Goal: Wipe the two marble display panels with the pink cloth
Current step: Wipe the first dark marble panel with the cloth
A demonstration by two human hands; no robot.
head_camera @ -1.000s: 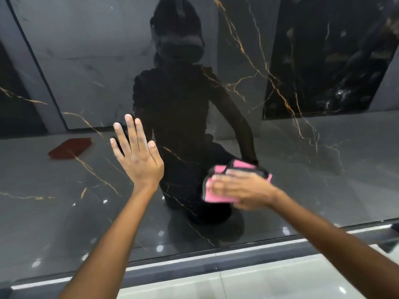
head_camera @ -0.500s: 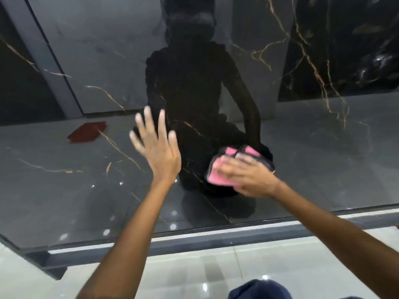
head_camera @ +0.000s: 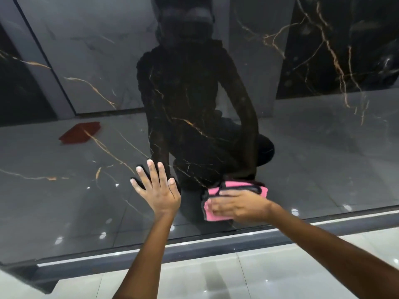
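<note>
Both hands have been slid lower on the shiny stone since a moment ago, and the pink cloth (head_camera: 218,203) has been brought down close to the bottom edge.

The fingers (head_camera: 224,194) of the right hand (head_camera: 239,207) are laid out nearly straight over the folded cloth, pointing left. It is pressed flat under them, not pinched — pink shows past the fingertips on the left and above the knuckles. The left hand (head_camera: 157,190) is held spread, fingers up, with nothing in it. Its palm seems to be set against the panel for balance, just beside the cloth, though real touch cannot be told for sure.

The cloth is held against the dark marble panel (head_camera: 64,201) with gold veins, just above the grey frame strip (head_camera: 194,244) at the bottom. A second panel cannot be told apart here, because so much of the room is mirrored in the stone.

The wiping step seems to be in hand, on the low part of this panel. For the next move, the cloth should be kept flat and swept sideways along the bottom edge. The frame strip should not be bumped. A red thing (head_camera: 79,132) on the floor is only seen mirrored in the stone.
</note>
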